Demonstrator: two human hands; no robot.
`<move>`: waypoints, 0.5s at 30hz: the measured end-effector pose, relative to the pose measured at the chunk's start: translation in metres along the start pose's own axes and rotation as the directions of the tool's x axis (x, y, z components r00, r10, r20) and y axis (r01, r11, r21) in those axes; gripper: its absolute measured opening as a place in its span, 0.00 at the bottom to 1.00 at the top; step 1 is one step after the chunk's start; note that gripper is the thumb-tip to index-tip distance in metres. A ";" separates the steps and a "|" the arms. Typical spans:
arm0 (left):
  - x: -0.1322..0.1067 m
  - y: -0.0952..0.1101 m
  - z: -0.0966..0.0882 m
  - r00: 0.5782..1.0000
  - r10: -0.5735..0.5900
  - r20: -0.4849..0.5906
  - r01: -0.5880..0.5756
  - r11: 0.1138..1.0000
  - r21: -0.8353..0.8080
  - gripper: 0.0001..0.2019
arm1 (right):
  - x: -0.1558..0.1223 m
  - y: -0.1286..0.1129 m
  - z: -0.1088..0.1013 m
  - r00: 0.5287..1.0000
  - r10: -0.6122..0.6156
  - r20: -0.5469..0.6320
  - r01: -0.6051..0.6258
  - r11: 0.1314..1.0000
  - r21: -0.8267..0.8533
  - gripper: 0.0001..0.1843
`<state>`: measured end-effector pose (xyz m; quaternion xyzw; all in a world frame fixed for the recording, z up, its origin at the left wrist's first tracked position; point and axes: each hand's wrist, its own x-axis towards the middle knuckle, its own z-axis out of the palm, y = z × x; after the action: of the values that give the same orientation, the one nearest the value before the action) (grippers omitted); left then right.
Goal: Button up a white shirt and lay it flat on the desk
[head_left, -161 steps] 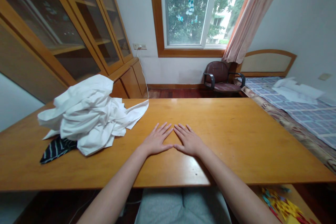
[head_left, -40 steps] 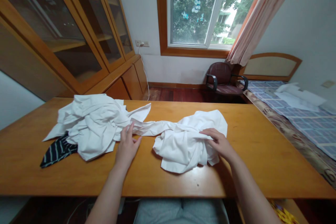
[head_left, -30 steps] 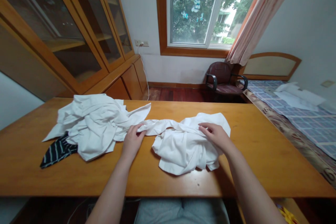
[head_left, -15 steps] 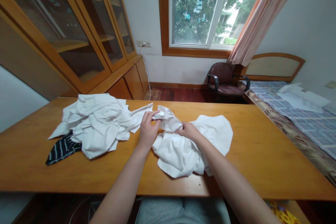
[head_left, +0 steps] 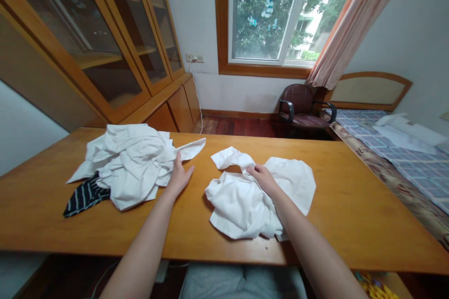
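Observation:
A crumpled white garment (head_left: 245, 196) lies in the middle of the wooden table (head_left: 351, 215), apart from the pile. My right hand (head_left: 262, 178) rests on top of it with fingers pinched on a fold near its twisted sleeve. My left hand (head_left: 179, 177) lies flat and open against the right edge of a heap of white clothes (head_left: 129, 163) at the table's left. A dark striped garment (head_left: 83, 194) sticks out from under that heap.
Glass-fronted wooden cabinets (head_left: 105, 42) line the left wall. Beyond the table are a window (head_left: 270, 14), a pink curtain (head_left: 351, 14), a dark red armchair (head_left: 301, 107) and a bed (head_left: 403, 149) at the right. Colourful items (head_left: 375, 289) show below the table's near right edge.
The white garment's sleeve has come free of the heap and now lies by the separate garment. My left hand let go of it and moved left onto the heap; my right hand stayed on the garment.

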<state>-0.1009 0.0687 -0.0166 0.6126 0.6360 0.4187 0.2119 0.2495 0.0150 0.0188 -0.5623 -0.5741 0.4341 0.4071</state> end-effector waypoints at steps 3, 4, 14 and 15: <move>0.009 -0.017 -0.021 0.996 -0.061 -0.060 0.062 0.998 0.023 0.45 | 0.000 0.003 -0.002 0.998 0.040 -0.051 -0.031 0.987 0.159 0.19; 0.010 -0.022 -0.027 0.994 -0.080 -0.076 0.082 0.996 0.028 0.45 | -0.001 0.003 -0.003 0.997 0.057 -0.060 -0.044 0.977 0.210 0.20; 0.008 -0.025 -0.052 0.979 -0.062 -0.194 0.105 0.969 0.222 0.30 | -0.007 -0.006 -0.004 0.987 0.141 -0.078 -0.095 0.900 0.424 0.26; 0.003 -0.017 -0.048 0.983 -0.047 -0.175 0.092 0.962 0.256 0.27 | -0.007 -0.006 -0.005 0.985 0.149 -0.090 -0.095 0.894 0.437 0.26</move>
<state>-0.1491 0.0598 -0.0027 0.5752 0.7225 0.3731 0.0891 0.2524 0.0080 0.0259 -0.5188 -0.4013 0.5401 0.5274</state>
